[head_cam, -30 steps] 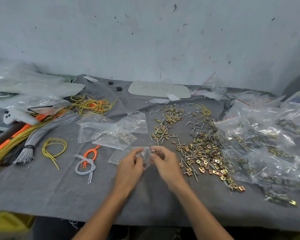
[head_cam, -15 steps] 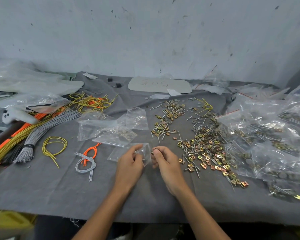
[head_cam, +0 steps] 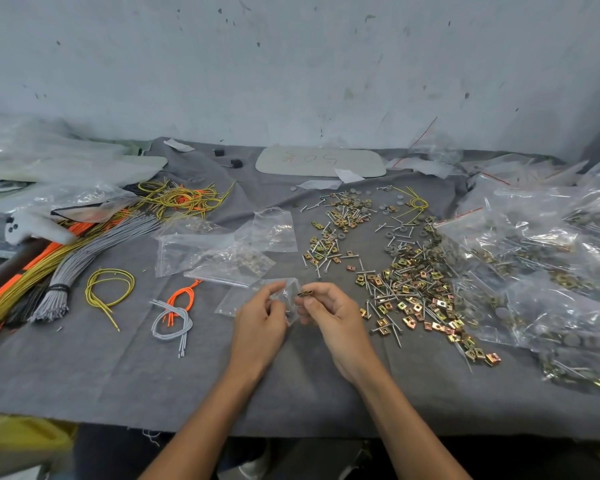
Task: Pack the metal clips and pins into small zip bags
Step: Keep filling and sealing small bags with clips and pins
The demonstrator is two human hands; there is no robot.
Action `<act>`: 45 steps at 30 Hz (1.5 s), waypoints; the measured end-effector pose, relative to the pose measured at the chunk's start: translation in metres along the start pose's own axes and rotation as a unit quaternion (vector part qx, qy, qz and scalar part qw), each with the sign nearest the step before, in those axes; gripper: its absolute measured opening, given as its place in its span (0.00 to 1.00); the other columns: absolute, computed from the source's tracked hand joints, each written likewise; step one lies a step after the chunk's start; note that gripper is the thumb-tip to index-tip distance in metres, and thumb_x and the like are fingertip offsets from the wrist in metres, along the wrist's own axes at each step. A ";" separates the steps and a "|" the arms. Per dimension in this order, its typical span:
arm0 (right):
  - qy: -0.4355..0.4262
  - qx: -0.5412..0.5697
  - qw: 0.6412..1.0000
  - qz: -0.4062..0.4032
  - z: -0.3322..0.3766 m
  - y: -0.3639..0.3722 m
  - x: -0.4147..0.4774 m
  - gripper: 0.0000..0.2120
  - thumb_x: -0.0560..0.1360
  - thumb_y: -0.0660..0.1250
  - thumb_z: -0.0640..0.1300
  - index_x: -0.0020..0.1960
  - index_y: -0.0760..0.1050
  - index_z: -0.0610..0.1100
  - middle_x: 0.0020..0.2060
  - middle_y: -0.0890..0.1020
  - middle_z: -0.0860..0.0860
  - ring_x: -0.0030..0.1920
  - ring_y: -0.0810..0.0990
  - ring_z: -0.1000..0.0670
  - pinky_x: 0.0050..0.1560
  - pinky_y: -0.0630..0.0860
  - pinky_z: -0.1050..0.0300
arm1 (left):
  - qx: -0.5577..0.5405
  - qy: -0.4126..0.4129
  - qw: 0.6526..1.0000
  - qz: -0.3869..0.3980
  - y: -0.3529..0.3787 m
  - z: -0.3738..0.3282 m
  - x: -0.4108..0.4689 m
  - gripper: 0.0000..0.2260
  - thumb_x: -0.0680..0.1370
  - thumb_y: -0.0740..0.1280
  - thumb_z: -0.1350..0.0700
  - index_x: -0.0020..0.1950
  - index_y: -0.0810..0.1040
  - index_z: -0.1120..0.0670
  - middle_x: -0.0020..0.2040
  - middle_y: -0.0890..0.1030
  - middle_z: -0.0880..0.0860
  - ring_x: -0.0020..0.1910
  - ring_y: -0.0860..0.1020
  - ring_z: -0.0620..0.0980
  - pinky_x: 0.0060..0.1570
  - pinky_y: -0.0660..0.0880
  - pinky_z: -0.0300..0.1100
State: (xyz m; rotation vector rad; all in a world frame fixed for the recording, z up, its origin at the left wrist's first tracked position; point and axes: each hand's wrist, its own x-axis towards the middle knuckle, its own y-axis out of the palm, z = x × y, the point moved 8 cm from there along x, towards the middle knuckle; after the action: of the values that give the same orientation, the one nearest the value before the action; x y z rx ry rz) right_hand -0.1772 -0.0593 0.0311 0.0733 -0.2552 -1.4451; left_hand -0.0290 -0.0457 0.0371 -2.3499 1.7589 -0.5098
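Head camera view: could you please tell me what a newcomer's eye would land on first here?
Probably the big scatter of brass-coloured metal clips and pins spread over the grey cloth right of centre. Just left of it, at the near middle, the right hand pinches one metal clip at the mouth of a small zip bag held by the left hand. On the far left lie bundled orange, yellow and grey cords.
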 end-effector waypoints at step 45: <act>-0.020 -0.642 0.766 -0.018 0.035 -0.076 -0.002 0.06 0.82 0.61 0.47 0.56 0.76 0.52 0.57 0.75 0.53 0.59 0.70 0.48 0.59 0.68 0.53 | 0.041 0.030 0.999 -0.012 0.002 -0.002 -0.002 0.17 0.78 0.61 0.58 0.63 0.81 0.47 0.30 0.78 0.51 0.28 0.72 0.47 0.36 0.72 0.49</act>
State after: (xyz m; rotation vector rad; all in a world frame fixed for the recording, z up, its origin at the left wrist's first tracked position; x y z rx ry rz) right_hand -0.2585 -0.0634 0.0497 -1.0812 0.7496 -1.3896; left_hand -0.0317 -0.0440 0.0385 -2.3259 1.7027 -0.6493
